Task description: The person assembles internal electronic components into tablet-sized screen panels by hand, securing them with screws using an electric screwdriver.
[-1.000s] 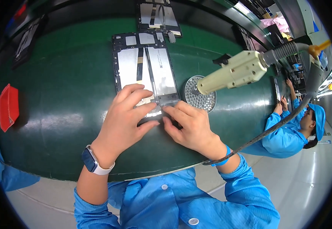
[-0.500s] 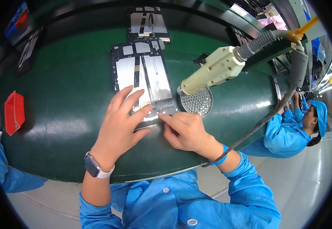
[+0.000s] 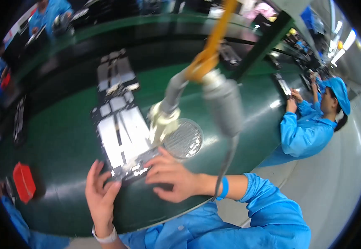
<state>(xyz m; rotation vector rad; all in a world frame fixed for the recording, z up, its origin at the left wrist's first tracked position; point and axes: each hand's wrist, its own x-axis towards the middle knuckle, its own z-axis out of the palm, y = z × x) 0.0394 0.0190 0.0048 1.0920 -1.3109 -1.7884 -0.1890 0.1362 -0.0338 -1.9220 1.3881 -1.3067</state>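
Observation:
A tablet-like device with its back off lies in front of me, its silver battery area framed in black. At its lower left corner is my left hand, fingers apart and thumb spread, seemingly against the edge. My right hand rests its loosely bent, spread fingers at the lower right corner, with nothing visible in them. Just beyond the right hand, a cream electric screwdriver hangs tilted beside the device. It overlaps a round dish with a dimpled, shiny surface. Motion blurs fine detail.
Another opened device lies beyond mine. A red bin stands at left. The screwdriver's grey cable hangs from a yellow strap and passes over my right wrist. A co-worker in blue handles a device at right.
My view has swung, shifting the scene. My left hand has left the device's face for its lower left corner. My right hand's fingers have unfolded from a pinch at the lower edge.

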